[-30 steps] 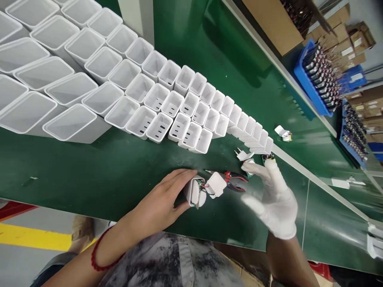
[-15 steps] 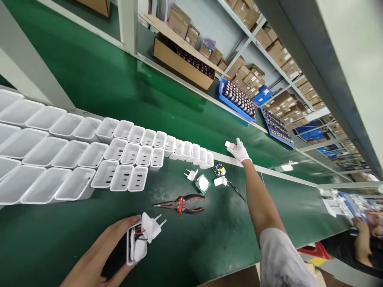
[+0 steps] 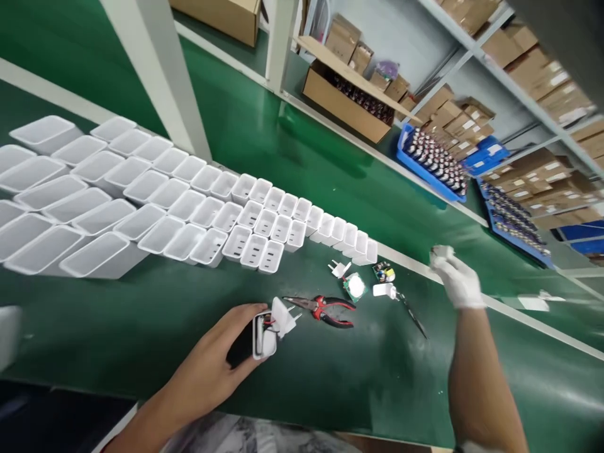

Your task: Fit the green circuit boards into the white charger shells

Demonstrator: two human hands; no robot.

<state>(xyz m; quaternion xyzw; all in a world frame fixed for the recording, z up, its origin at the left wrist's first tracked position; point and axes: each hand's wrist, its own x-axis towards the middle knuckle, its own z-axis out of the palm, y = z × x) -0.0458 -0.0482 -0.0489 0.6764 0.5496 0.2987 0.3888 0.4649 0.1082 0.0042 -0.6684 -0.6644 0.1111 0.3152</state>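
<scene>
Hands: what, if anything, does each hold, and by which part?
Left hand: the case, by its sides, near the opening. Right hand: apparently a small piece, part unclear.

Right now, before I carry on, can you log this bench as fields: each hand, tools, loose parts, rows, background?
Left hand (bare): left hand grips a white case; a two-pin plug sits at its open end.
Right hand (gloved): right hand at a small pale piece; grip too blurred to tell.
Tools: pliers; thin dark tool.
Loose parts: green board with white disc; board with yellow part.
Rows: open white boxes.
Background: blue tray; cardboard box.
</scene>
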